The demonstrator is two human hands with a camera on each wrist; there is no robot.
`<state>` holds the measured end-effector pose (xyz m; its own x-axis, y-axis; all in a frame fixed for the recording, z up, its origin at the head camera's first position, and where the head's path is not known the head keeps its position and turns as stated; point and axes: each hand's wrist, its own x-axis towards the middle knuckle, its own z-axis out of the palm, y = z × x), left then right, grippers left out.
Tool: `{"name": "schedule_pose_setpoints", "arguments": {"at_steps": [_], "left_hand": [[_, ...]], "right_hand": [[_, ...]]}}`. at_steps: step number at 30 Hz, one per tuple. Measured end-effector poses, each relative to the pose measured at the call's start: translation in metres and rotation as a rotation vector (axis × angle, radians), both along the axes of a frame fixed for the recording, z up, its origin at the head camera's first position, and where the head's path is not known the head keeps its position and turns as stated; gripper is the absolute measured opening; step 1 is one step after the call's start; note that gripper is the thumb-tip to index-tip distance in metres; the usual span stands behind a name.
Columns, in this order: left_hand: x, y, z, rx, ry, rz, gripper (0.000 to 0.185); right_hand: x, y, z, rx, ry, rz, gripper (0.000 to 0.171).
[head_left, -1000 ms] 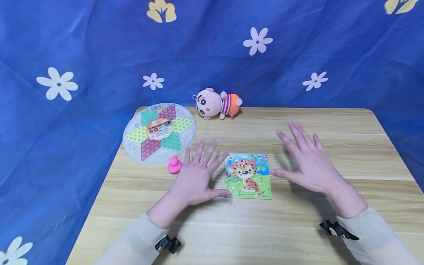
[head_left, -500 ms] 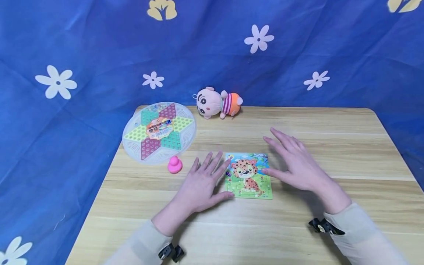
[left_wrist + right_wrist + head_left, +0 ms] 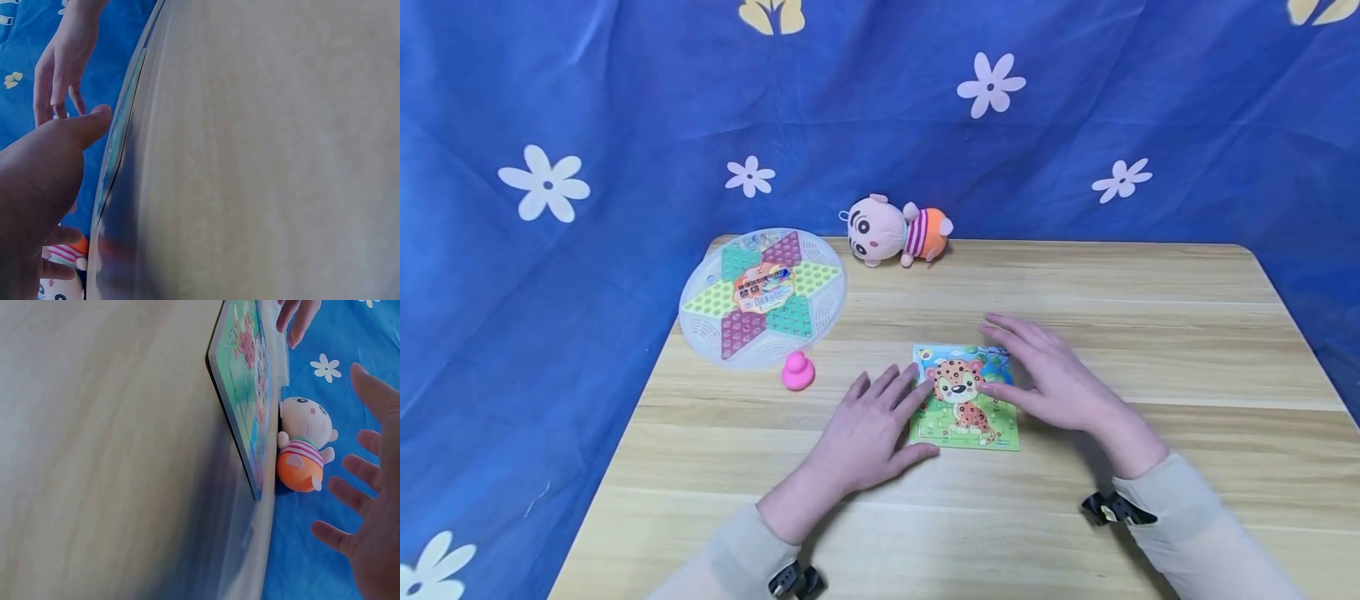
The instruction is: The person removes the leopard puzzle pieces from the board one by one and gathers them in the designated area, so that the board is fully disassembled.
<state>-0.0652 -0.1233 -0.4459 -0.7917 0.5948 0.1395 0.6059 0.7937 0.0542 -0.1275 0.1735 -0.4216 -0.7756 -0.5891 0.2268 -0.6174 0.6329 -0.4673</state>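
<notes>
A small leopard picture puzzle (image 3: 964, 402) lies flat near the middle of the wooden table (image 3: 1150, 350). My left hand (image 3: 872, 425) lies beside its left edge, fingers straight and spread, fingertips reaching onto the puzzle. From the right, my right hand (image 3: 1045, 375) hovers over or rests on the puzzle's right side with straight fingers. Neither hand grips anything. The puzzle (image 3: 245, 387) shows edge-on in the right wrist view, with the right hand's fingers (image 3: 365, 506) spread. The left thumb (image 3: 75, 128) shows near the puzzle's edge.
A round Chinese checkers board (image 3: 762, 297) overhangs the table's back left edge, with a pink rubber duck (image 3: 797, 372) just in front of it. A plush doll (image 3: 895, 232) lies at the back edge. Blue flowered cloth (image 3: 550, 125) hangs behind and to the sides.
Both hands have drawn inward and lowered from a wide spread to the puzzle's two sides. The puzzle has not moved.
</notes>
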Motion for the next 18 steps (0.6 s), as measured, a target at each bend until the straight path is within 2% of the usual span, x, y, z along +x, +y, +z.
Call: {"name": "schedule_pose_setpoints", "arguments": {"at_steps": [9,18], "left_hand": [[0.004,0.007,-0.006,-0.03,-0.002,-0.031,0.073],[0.006,0.01,-0.011,-0.032,-0.035,-0.015,0.07]], "right_hand": [[-0.005,-0.013,-0.008,-0.025,-0.061,0.036,0.066],[-0.011,-0.022,-0.018,-0.039,-0.089,0.067,0.062]]}}
